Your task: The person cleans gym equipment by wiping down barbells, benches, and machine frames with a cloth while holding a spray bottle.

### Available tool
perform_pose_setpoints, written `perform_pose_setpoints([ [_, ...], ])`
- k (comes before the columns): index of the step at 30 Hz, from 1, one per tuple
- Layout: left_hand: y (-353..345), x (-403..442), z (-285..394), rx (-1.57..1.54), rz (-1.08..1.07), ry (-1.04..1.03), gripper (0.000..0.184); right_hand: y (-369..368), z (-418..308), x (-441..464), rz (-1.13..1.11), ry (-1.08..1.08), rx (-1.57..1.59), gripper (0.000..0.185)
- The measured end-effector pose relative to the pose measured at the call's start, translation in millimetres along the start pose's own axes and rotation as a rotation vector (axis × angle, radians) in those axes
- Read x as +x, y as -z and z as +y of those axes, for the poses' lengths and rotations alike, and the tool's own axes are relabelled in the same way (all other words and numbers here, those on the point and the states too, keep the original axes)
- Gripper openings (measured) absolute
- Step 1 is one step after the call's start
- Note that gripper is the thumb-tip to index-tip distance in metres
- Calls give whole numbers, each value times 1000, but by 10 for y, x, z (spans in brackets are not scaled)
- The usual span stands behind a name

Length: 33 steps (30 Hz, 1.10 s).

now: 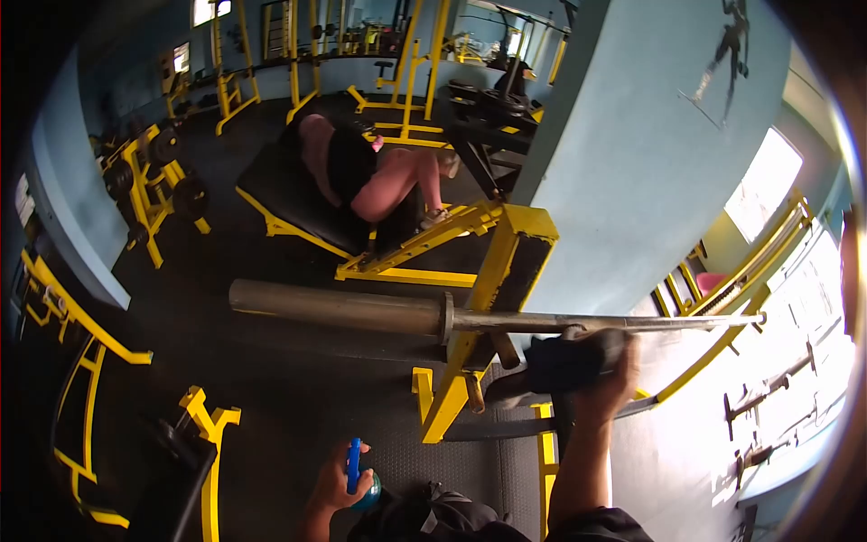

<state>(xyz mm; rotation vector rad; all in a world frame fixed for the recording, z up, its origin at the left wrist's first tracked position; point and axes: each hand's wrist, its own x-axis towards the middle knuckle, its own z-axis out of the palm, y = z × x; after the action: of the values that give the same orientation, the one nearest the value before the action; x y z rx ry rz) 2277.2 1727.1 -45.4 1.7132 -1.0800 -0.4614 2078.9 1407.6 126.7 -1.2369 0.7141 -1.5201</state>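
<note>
A metal barbell [339, 305] lies across a yellow upright [533, 226] in front of me, its thick sleeve pointing left. My right hand [623, 372] is closed around a dark cloth [573, 361], which is pressed up at the underside of the bar's thinner shaft. Some of the fingers are hidden behind the cloth. Low in view, my left hand [339, 486] grips what looks like a spray bottle [353, 465], with a blue top and a greenish body partly hidden by the hand.
Beyond the barbell, a person [361, 172] is on a black padded bench [289, 194]. A blue pillar [623, 163] rises at the right. Yellow weight racks [149, 185] stand at the left. Dumbbells or short bars [768, 397] are along the right.
</note>
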Motion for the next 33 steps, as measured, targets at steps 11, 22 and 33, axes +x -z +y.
perform_pose_setpoints([
  [11,-90,68,136,-146,-70,-62,47,-936,162,-199,-222,627,-1117,12],
  [22,13,-33,497,-146,69,203,46,-1337,280,-339,-446,873,-836,24],
  [33,105,-13,287,-227,235,219,50,-1806,62,-634,-475,873,-145,26],
])
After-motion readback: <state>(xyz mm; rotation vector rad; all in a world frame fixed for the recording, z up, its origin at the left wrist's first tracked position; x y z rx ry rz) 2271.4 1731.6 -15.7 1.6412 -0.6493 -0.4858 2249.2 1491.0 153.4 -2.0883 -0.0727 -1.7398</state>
